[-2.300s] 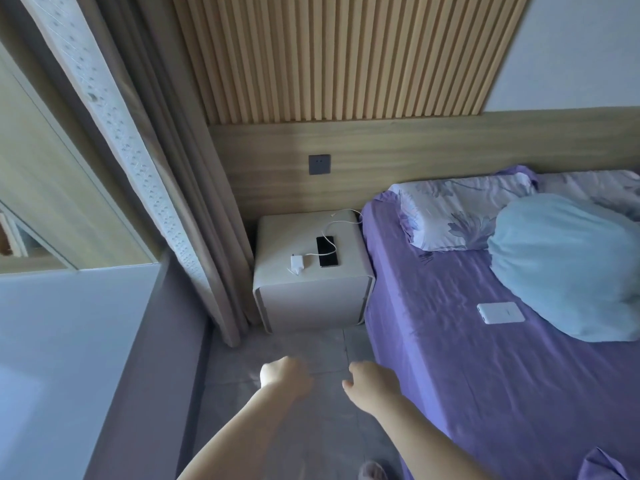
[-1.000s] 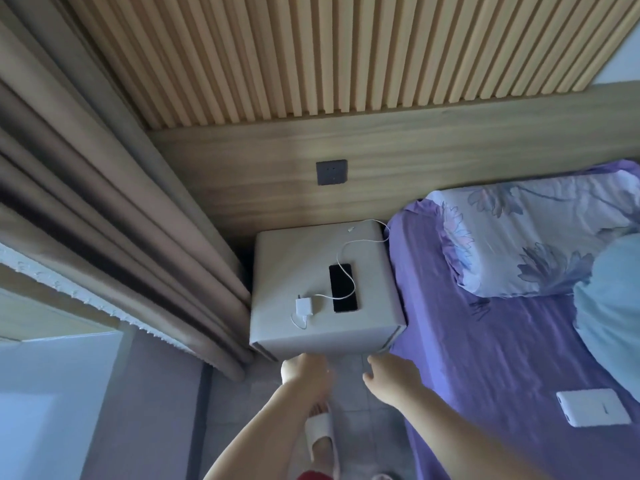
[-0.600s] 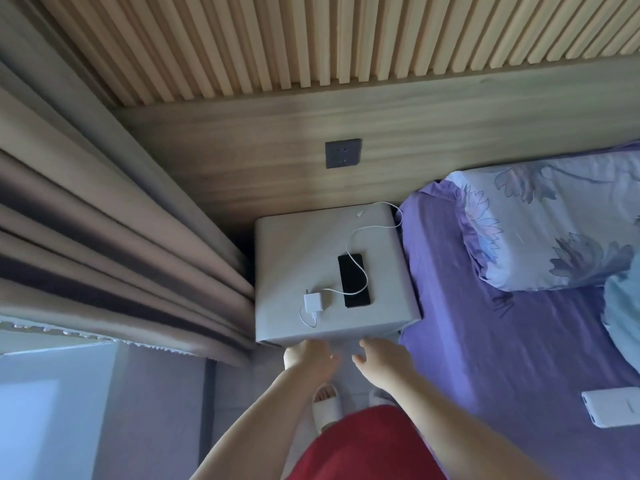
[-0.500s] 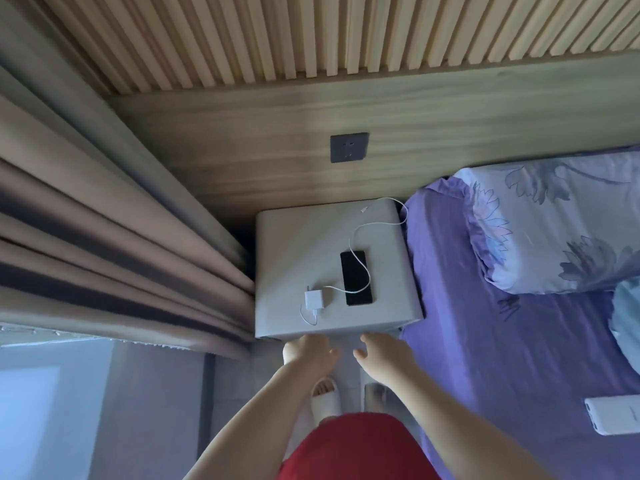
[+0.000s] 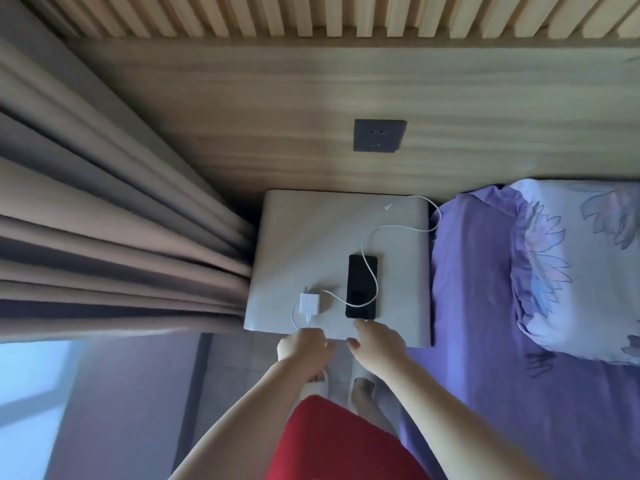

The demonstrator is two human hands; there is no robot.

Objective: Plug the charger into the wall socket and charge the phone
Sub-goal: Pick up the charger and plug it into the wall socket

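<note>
A white charger [image 5: 309, 304] lies on the pale bedside table [image 5: 301, 237], near its front edge. Its white cable [image 5: 370, 237] snakes across a black phone [image 5: 361, 286] lying flat to the right and ends loose at the back of the table. A dark wall socket [image 5: 379, 135] sits in the wooden panel above. My left hand [image 5: 302, 347] hovers at the front edge just below the charger, fingers loosely curled, holding nothing. My right hand [image 5: 377, 342] reaches toward the phone's near end with fingers apart, empty.
Heavy beige curtains [image 5: 114, 237] hang close to the table's left side. A bed with a purple sheet [image 5: 485, 271] and a floral pillow [image 5: 581, 265] borders the right. My red clothing [image 5: 339, 441] and slippered feet show below on the tiled floor.
I have walked up to the bedside table, which now fills more of the view. Both hands have risen from below the front edge to just over it. Charger and phone have not moved.
</note>
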